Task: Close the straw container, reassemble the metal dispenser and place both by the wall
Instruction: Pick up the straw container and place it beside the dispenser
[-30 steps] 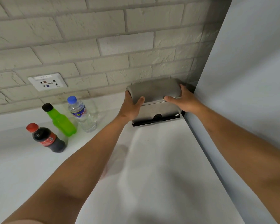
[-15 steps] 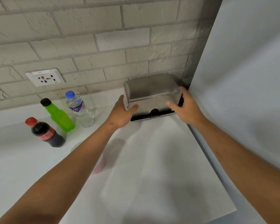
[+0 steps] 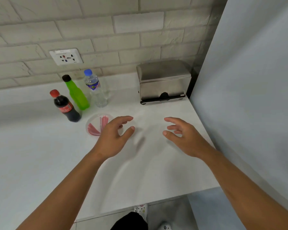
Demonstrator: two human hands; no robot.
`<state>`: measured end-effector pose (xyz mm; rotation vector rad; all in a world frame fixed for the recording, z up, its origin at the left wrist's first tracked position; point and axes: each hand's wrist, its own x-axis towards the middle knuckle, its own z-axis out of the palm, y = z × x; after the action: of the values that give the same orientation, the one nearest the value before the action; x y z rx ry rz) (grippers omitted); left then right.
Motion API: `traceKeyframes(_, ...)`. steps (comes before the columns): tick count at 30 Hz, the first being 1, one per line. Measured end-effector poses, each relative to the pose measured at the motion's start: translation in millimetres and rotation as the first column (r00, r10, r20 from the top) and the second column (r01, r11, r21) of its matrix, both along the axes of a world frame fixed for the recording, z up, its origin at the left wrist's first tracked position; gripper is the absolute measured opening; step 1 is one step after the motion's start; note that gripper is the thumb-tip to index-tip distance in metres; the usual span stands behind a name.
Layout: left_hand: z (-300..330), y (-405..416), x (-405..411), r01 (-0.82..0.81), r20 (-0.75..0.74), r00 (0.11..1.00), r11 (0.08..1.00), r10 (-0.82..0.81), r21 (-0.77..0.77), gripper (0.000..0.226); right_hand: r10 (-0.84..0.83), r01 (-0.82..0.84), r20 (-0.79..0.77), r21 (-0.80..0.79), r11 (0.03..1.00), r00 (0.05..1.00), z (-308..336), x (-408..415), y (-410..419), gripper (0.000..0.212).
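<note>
The metal dispenser stands assembled on the white bench, its lid down, pushed into the corner where the brick wall meets the pale side panel; its back looks close to the bricks and its right side just beside the panel. That half of the task looks finished. The straw container is a clear round tub holding pink straws, sitting out on the bench well short of the wall, in front of three bottles: a cola bottle, a green bottle and a water bottle. Whether a clear lid is already on it cannot be told, since the left hand covers its right edge. Both hands hover above the bench between the viewer and the dispenser. The left hand's grip is loose and empty, fingers spread and curled over the tub's rim area without clasping it. The right hand is likewise spread wide, holding nothing and apart from every object. What seems left: confirm or close the tub's lid, then carry it back to the wall, probably beside the dispenser or the bottles.
</note>
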<state>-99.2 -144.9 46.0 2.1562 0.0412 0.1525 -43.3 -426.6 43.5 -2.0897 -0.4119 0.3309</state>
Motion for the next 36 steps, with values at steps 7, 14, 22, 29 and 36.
traceKeyframes(7,-11,39,-41,-0.041,0.145,0.989,0.994,0.025,0.106,0.032,0.004,-0.004,-0.016,0.010,1.000,1.000,-4,-47,30,0.047)
traceKeyframes(14,-24,100,-40,-0.059,0.149,0.988,0.988,0.037,0.144,0.046,-0.045,0.045,-0.014,-0.029,0.999,0.999,-12,-65,84,0.049)
traceKeyframes(22,-41,158,-16,0.044,0.022,0.999,0.999,-0.045,0.031,0.067,-0.108,0.109,0.033,-0.009,0.994,0.994,-26,-63,159,0.053)
traceKeyframes(29,-56,174,5,0.250,-0.024,0.967,0.959,-0.255,-0.131,0.068,-0.128,0.133,0.059,-0.078,0.988,0.990,-37,-59,203,0.062)
traceKeyframes(36,-64,176,15,0.322,-0.023,0.942,0.919,-0.336,-0.226,0.055,-0.149,0.150,0.016,-0.179,0.972,0.989,-48,-56,228,0.069)
